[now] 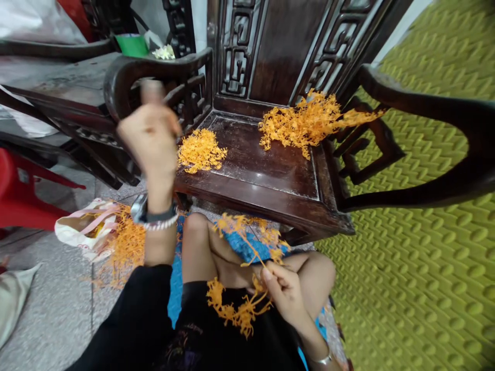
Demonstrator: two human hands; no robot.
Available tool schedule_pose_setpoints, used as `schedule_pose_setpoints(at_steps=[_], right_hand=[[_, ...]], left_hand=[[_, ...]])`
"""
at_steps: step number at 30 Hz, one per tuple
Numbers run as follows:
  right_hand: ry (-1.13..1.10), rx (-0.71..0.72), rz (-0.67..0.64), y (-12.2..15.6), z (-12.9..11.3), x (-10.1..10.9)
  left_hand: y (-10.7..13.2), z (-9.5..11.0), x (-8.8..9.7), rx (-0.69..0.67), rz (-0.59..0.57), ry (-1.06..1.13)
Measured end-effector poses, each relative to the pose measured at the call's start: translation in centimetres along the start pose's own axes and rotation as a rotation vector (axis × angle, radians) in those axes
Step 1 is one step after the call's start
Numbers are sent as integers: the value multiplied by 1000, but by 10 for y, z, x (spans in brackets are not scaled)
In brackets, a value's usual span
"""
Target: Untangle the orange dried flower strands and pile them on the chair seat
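My right hand (pixel 284 291) is closed, thumb and forefinger pinching an orange frilly strand (pixel 251 247) above my lap. One part of the strand reaches up and away from the fingertips; a curly orange length (pixel 242 312) hangs below, over my black clothing. Raised at the left is my left hand (pixel 149 136), smeared by motion, so its grip cannot be made out. Just beyond it, a small orange pile (pixel 201 150) rests on the seat of a dark wooden chair (pixel 251 178). A larger orange heap (pixel 305 123) lies at the seat's back right, partly over the armrest.
A white bag (pixel 87 226) sits on the floor at the left, with loose orange strands (pixel 126 245) beside it. A red plastic stool (pixel 23 190) stands further left. Green tape (pixel 132 45) rests on the dark side table. Yellow-green textured matting (pixel 425 268) fills the right side.
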State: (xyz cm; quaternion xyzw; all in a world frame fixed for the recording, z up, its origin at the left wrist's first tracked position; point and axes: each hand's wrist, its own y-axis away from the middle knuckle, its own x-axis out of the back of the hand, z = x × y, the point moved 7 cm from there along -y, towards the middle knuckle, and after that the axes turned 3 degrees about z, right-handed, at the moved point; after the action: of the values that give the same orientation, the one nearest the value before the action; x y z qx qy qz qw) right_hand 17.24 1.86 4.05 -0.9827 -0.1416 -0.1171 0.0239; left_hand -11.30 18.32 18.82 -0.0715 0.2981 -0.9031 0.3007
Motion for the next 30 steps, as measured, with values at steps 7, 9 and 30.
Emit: schedule_pose_setpoints(at_steps=[7, 9, 30], right_hand=[[-72, 75, 116, -20, -9, 0], [-93, 65, 122, -25, -7, 0], [529, 482, -219, -12, -49, 14]], left_hand=[[-22, -105, -114, -196, -510, -868], [-14, -130, -116, -195, -623, -960], [177, 79, -24, -584, -795, -294]])
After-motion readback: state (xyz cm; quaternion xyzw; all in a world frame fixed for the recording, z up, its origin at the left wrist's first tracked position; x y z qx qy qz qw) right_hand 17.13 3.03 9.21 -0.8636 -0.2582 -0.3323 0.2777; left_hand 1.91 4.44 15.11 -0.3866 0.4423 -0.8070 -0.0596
